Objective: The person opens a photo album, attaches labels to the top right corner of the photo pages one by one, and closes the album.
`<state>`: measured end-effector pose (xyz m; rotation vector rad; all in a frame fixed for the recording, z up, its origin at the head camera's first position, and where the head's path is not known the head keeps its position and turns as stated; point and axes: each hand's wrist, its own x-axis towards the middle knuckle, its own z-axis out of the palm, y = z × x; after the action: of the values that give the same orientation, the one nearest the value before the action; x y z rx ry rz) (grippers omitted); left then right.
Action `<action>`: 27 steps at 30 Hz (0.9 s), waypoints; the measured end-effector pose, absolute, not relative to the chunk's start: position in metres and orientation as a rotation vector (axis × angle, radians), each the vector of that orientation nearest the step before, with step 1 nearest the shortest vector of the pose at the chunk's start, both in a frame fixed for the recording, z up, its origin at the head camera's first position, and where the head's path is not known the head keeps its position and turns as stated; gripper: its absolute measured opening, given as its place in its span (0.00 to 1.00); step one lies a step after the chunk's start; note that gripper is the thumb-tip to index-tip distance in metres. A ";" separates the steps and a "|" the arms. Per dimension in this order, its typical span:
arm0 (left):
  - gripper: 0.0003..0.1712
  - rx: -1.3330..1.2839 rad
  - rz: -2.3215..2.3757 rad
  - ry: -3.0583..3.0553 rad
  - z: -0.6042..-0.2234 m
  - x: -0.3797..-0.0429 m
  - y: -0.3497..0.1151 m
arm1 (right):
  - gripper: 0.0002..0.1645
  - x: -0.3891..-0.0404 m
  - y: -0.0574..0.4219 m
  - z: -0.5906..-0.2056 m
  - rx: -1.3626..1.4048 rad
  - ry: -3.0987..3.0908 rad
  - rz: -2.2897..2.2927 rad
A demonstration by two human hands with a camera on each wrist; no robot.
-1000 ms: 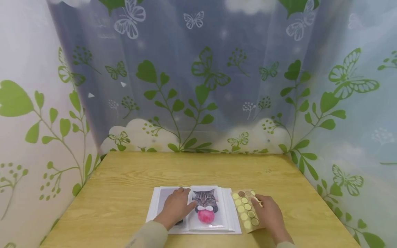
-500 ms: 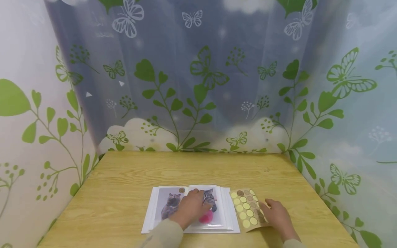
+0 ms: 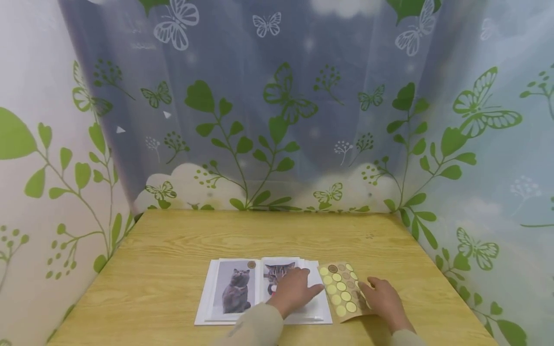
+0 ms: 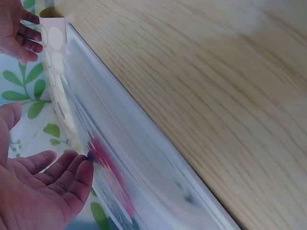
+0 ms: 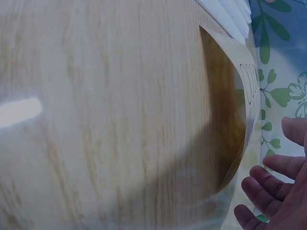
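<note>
An open photo album with clear sleeves lies on the table. Its left page shows a grey cat photo with a round brown sticker in the upper right corner. My left hand rests over the right page, its loosely bent fingers partly covering a tabby cat photo; in the left wrist view that hand holds nothing. Right of the album lies a sheet of round stickers, its near right part curling up. Beside that raised edge is my right hand, fingers spread loosely, without pinching it.
A wood-grain table carries the album and sheet near its front. Curtains with leaves and butterflies enclose the back and both sides. The sticker sheet lies close against the album's right edge.
My left hand has slid rightward from the left page onto the right one, uncovering the grey cat and round sticker. My right hand has drawn slightly right, off the sheet's face.
</note>
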<state>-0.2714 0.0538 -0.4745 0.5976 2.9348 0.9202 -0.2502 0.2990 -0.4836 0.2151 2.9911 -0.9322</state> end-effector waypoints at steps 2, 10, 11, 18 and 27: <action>0.33 0.574 0.955 2.925 -0.474 -0.272 0.060 | 0.36 -0.251 0.299 -0.483 0.216 2.985 -0.947; 0.29 0.508 0.994 2.963 -0.476 -0.275 0.080 | 0.36 -0.253 0.299 -0.482 0.224 2.950 -0.979; 0.29 0.500 1.006 2.958 -0.476 -0.276 0.083 | 0.36 -0.253 0.299 -0.482 0.220 2.950 -0.976; 0.28 0.444 1.083 2.909 -0.479 -0.277 0.097 | 0.34 -0.255 0.297 -0.481 0.196 2.954 -0.966; 0.27 0.332 0.877 2.998 -0.482 -0.273 0.114 | 0.33 -0.257 0.293 -0.483 0.189 2.962 -0.926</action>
<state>-0.2734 0.1140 -0.4821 0.3317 2.9983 0.8769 -0.2568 0.2929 -0.4833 0.1890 2.9616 -0.9257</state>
